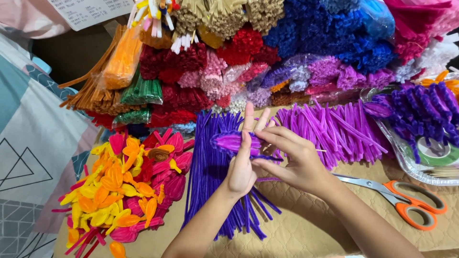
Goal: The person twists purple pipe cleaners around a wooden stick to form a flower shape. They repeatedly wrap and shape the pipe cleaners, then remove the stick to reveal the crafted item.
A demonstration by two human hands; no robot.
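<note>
Your left hand [241,167] rises from the lower middle of the view with its fingers stretched upward and its thumb pressed against a purple pipe-cleaner petal [234,141], a leaf-shaped loop of fuzzy wire that sits just above the pile of loose dark purple stems [210,186]. Your right hand [291,157] comes in from the lower right and meets the left; its fingers are pinched closed on the right end of the same petal, where a thin dark purple wire trails out below your knuckles. So both hands grip the petal between them, held a little above the tan quilted surface [296,234]. Just right of your hands lies a spread of lighter violet pipe cleaners [334,129], fanned side by side. Left of the dark stems sits a heap of finished petals in yellow, orange, pink and red [124,186]. Near your right forearm a pair of orange-handled scissors [406,200] lies flat on the surface, blades pointing toward your wrist, apart from your hand. At the right edge a clear plastic tray [406,167] holds more purple petals [420,112] and a roll of green tape [437,154]. Behind everything, bundles of pipe cleaners in orange, green, red, pink, blue and tan [215,62] are stacked in a wall across the top.
</note>
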